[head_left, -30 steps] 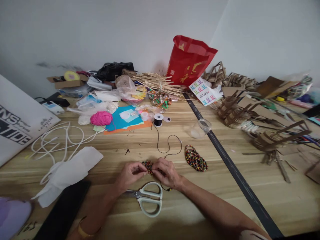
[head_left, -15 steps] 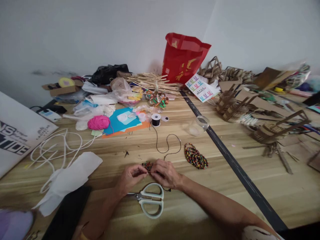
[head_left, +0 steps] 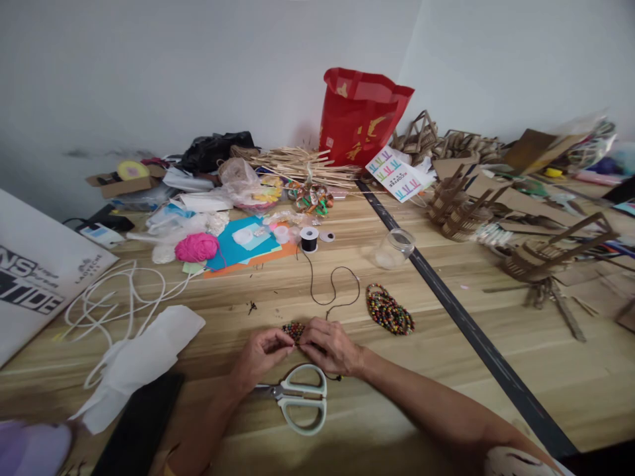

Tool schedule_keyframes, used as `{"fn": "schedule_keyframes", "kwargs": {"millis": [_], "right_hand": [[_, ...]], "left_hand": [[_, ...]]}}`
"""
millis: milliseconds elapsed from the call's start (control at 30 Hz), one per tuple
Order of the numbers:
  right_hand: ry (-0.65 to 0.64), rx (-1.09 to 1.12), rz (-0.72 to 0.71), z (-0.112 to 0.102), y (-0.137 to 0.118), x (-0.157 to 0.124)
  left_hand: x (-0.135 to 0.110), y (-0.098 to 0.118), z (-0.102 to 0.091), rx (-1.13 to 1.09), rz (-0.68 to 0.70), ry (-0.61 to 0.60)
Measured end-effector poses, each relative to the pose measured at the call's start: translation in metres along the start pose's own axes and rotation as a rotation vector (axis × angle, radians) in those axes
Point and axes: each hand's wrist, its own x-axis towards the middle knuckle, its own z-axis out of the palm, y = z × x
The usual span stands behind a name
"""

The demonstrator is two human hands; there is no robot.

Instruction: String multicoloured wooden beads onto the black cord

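Both hands meet over a small bunch of multicoloured beads (head_left: pixel 292 330) on the table. My left hand (head_left: pixel 262 356) is pinched at the bunch's near edge, on what looks like a strand of it. My right hand (head_left: pixel 331 347) is curled at the right side of the beads, its fingertips close to the left ones; the exact hold is hidden. Black cord (head_left: pixel 333 291) loops from a spool (head_left: pixel 309 239) down to the right hand. Just below the hands lie scissors (head_left: pixel 303 398) with pale handles. A coiled string of beads (head_left: pixel 389 309) rests to the right.
A clear jar (head_left: pixel 395 248) stands beyond the hands, near the black strip (head_left: pixel 446 301). Pink yarn (head_left: pixel 197 246), blue sheets (head_left: pixel 243 243) and white cord (head_left: pixel 129 291) lie on the left. Small woven baskets (head_left: pixel 538 260) are at the right, and a red bag (head_left: pixel 364 122) is at the back.
The view has shifted slightly. Both hands stay together at the beads in nearly the same pose, and the scissors, spool and coiled beads keep their places.
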Motion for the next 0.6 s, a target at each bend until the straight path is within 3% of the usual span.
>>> {"fn": "schedule_keyframes", "kwargs": {"millis": [600], "right_hand": [[-0.005,0.017,-0.004,0.0003,-0.0008,0.0008]], "left_hand": [[-0.0014,0.0061,0.0018,-0.043,-0.02,-0.006]]}}
